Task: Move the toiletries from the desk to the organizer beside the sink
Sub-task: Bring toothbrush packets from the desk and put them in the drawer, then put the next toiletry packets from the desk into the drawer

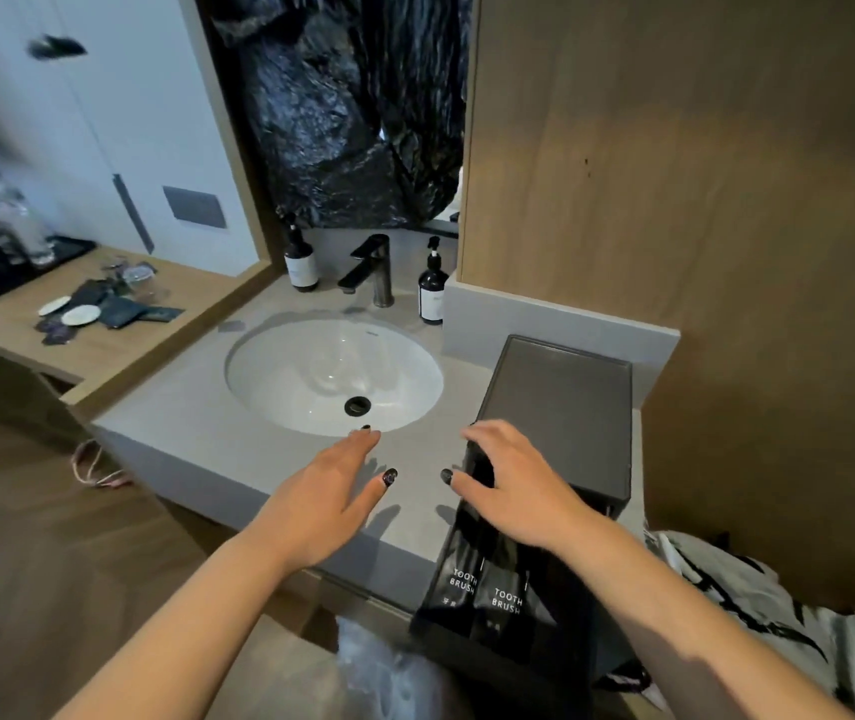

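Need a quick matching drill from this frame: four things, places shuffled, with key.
Things:
1. left hand
2. right hand
3. faucet
4. loose dark packets

Places:
A. behind the sink basin, between two pump bottles
B. on the wooden desk, far left
C. open, empty, over the counter in front of the basin
D. on the tops of the toothbrush packets standing in the organizer

Pairs: 1-C, 2-D, 3-A, 4-B
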Demonstrator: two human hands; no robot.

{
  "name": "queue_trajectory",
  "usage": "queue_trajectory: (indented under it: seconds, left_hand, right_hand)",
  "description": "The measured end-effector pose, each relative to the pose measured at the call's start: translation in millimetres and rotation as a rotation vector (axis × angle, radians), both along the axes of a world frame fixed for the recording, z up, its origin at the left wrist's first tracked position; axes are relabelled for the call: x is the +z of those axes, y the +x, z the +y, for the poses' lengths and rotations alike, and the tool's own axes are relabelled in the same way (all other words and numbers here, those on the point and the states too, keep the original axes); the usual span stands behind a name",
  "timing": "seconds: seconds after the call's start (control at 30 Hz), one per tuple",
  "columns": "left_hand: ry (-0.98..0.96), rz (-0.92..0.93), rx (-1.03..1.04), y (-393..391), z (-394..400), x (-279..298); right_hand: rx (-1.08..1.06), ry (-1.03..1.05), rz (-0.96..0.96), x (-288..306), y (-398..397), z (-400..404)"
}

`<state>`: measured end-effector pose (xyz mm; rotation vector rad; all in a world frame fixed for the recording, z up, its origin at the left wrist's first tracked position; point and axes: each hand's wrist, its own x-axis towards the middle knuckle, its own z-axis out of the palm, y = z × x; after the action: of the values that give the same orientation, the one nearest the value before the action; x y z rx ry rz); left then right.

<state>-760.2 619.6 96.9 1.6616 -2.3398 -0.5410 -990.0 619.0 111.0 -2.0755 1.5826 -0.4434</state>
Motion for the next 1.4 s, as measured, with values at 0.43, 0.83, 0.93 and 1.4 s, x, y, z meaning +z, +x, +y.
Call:
queue_trajectory:
  seconds: [0.43,0.83,0.93,1.4]
  left_hand:
    - [0.011,0.007,0.141,143,-38,8]
    - [0.092,0.006,0.159,301,-105,6]
    - [0.105,0.026,0.168,325,-117,10]
    - [0.229,0.071,0.266,414,-192,9]
  right_hand:
    - [0.135,0.044,0.102,2,137,-60]
    - [0.095,0.057,0.13,11,310,-122]
    - [0.089,0.05,0.129,13,342,-137]
    - [0.129,0.119,0.14,0,452,-236]
